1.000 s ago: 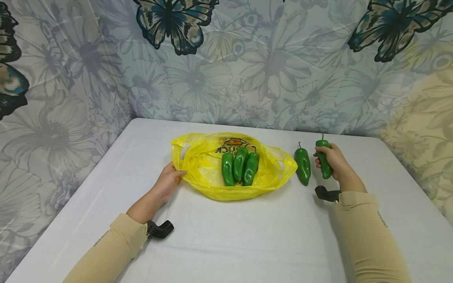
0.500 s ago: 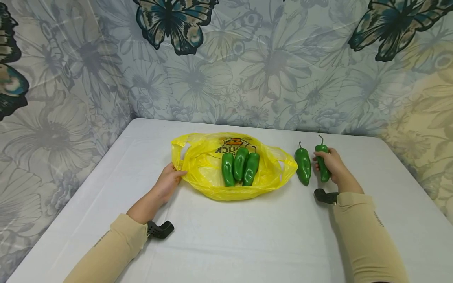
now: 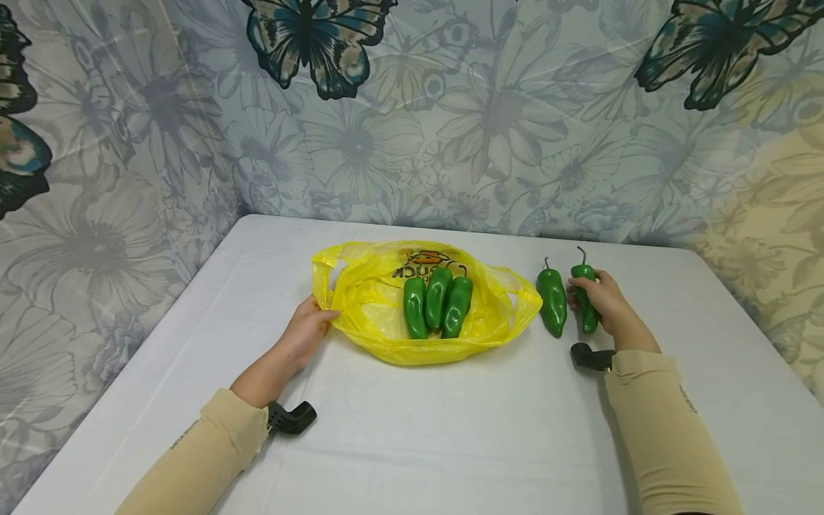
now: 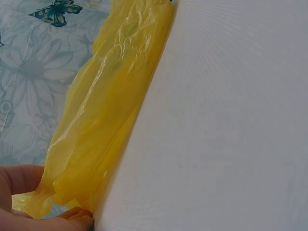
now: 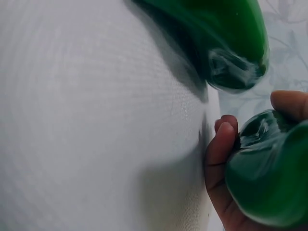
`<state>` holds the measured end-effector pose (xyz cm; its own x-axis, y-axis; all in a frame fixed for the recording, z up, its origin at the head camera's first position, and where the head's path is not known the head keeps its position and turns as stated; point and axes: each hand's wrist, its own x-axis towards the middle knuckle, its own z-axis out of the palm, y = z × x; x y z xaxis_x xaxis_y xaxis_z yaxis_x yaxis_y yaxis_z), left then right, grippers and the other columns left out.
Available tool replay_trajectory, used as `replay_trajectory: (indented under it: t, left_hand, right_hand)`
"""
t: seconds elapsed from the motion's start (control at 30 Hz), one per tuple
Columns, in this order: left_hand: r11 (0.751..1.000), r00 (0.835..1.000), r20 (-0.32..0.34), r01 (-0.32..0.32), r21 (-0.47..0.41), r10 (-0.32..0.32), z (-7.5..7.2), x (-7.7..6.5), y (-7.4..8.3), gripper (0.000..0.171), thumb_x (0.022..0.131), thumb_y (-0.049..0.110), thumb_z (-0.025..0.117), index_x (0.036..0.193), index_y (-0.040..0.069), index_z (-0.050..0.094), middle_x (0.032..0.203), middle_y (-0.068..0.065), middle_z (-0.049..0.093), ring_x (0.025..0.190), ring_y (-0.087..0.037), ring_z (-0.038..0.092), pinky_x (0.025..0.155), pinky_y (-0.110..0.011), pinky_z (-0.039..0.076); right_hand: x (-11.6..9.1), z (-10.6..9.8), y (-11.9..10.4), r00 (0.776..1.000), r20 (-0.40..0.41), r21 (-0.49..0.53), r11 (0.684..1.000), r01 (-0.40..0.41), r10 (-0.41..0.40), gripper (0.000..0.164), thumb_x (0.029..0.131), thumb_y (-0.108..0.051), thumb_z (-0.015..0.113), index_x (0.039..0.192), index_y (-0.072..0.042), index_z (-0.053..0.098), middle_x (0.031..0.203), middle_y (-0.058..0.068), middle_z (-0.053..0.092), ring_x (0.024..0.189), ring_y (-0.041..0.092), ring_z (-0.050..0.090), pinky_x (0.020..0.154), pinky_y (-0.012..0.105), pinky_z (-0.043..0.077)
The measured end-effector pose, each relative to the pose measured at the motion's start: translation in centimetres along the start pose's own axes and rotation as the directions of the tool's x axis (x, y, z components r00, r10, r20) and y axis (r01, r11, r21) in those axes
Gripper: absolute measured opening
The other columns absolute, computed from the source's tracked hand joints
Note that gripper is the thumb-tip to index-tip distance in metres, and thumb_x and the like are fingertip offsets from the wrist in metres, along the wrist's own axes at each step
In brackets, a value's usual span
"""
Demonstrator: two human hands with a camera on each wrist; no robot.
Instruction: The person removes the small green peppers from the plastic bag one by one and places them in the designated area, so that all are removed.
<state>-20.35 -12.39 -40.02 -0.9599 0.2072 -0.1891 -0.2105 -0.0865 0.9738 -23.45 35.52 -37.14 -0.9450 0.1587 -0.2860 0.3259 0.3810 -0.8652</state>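
Note:
My left hand [image 3: 304,333] pinches the left edge of a yellow plastic bag [image 3: 367,347], thumb on the near side. The bag lies spread with its mouth facing me, and three green peppers [image 3: 415,309] lie side by side inside. In the left wrist view, thumb and fingers hold the crumpled film [image 4: 106,110]. On the right, my right hand [image 3: 608,300] grips a green pepper [image 3: 584,304] with its stem pointing away from me. Another green pepper [image 3: 551,302] lies between that hand and the bag. Up close in the right wrist view, the fingers [image 5: 221,154] curl around the held pepper [image 5: 269,178].
A white cloth covers the table [image 3: 438,429]. Behind it hangs a flowered wall cloth [image 3: 489,143] with butterflies. Each wrist carries a black camera mount [image 3: 591,356]. The bag's right handle edge sits close beside the loose pepper.
The right hand has shifted slightly left and toward me with its pepper, now lower beside the loose one. The left hand, bag and peppers inside have stayed put.

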Motion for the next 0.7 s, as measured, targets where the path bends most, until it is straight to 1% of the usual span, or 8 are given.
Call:
replay_trajectory:
  t: [0.1,0.2,0.3,0.33,0.4,0.47,0.57,0.7]
  left_hand:
    - [1.0,1.0,0.001,-0.001,-0.001,0.001,-0.02,-0.01,-0.01,0.059,0.094,-0.002,0.038,0.147,0.002,0.012,0.153,-0.011,0.019,0.14,-0.02,0.02,0.116,-0.037,0.019]
    - [1.0,1.0,0.003,-0.002,0.001,0.002,-0.05,0.01,-0.03,0.059,0.094,-0.002,0.038,0.147,0.001,0.012,0.153,-0.011,0.019,0.14,-0.02,0.02,0.116,-0.037,0.019]
    - [1.0,1.0,0.004,0.001,0.0,-0.001,-0.06,0.03,-0.04,0.059,0.094,-0.002,0.038,0.147,0.002,0.012,0.154,-0.011,0.018,0.14,-0.02,0.02,0.116,-0.037,0.019]
    - [1.0,1.0,0.005,0.001,0.0,-0.001,-0.05,0.04,-0.04,0.06,0.094,-0.002,0.038,0.147,0.002,0.012,0.154,-0.011,0.018,0.14,-0.02,0.02,0.116,-0.037,0.019]
    - [1.0,1.0,0.003,0.004,0.0,-0.004,-0.04,0.04,-0.02,0.06,0.094,-0.002,0.038,0.148,0.002,0.011,0.154,-0.01,0.018,0.14,-0.02,0.02,0.116,-0.037,0.019]
    - [1.0,1.0,0.001,0.008,-0.001,-0.008,-0.02,0.04,0.01,0.061,0.094,-0.002,0.038,0.148,0.003,0.011,0.154,-0.01,0.018,0.14,-0.02,0.02,0.116,-0.037,0.019]
    - [1.0,1.0,-0.002,0.009,-0.001,-0.009,0.0,0.03,0.06,0.061,0.094,-0.002,0.038,0.148,0.003,0.011,0.154,-0.01,0.018,0.14,-0.019,0.02,0.116,-0.037,0.019]
    - [1.0,1.0,-0.001,0.008,0.005,-0.008,0.0,0.02,0.08,0.061,0.094,-0.001,0.038,0.148,0.004,0.01,0.154,-0.009,0.017,0.14,-0.019,0.019,0.116,-0.037,0.018]
  right_hand:
    - [0.11,0.04,0.08,1.0,-0.001,-0.021,1.0,0.002,-0.002,0.075,0.097,-0.031,0.039,0.146,0.005,-0.005,0.104,0.007,0.049,0.072,-0.002,0.055,0.07,0.018,0.051]
    - [0.2,0.06,0.15,1.0,-0.009,-0.052,0.999,-0.006,0.006,0.076,0.097,-0.034,0.039,0.146,0.005,-0.003,0.114,0.015,0.05,0.075,-0.002,0.055,0.072,0.018,0.05]
    - [0.22,0.15,0.2,0.999,-0.028,-0.083,0.996,-0.029,0.027,0.077,0.097,-0.038,0.039,0.147,0.004,-0.002,0.133,0.028,0.039,0.097,0.012,0.056,0.086,0.028,0.049]
    - [0.21,0.17,0.21,0.999,-0.034,-0.088,0.995,-0.038,0.035,0.078,0.096,-0.04,0.038,0.147,0.004,-0.002,0.14,0.031,0.032,0.107,0.02,0.054,0.092,0.034,0.048]
    - [0.19,0.25,0.21,0.998,-0.046,-0.09,0.995,-0.05,0.046,0.079,0.096,-0.041,0.038,0.147,0.003,-0.003,0.147,0.032,0.02,0.124,0.035,0.042,0.102,0.045,0.04]
    - [0.11,0.26,0.19,0.997,-0.054,-0.087,0.995,-0.055,0.05,0.081,0.095,-0.042,0.039,0.147,0.003,-0.004,0.15,0.033,0.011,0.134,0.043,0.027,0.107,0.052,0.032]
    - [0.01,0.26,0.13,0.997,-0.057,-0.092,0.995,-0.049,0.043,0.082,0.095,-0.042,0.039,0.147,0.004,-0.004,0.15,0.033,0.006,0.136,0.047,0.02,0.108,0.054,0.028]
    - [-0.04,0.32,0.07,0.998,-0.057,-0.103,0.994,-0.035,0.03,0.082,0.095,-0.041,0.04,0.147,0.004,-0.004,0.15,0.034,0.006,0.136,0.047,0.02,0.108,0.054,0.028]
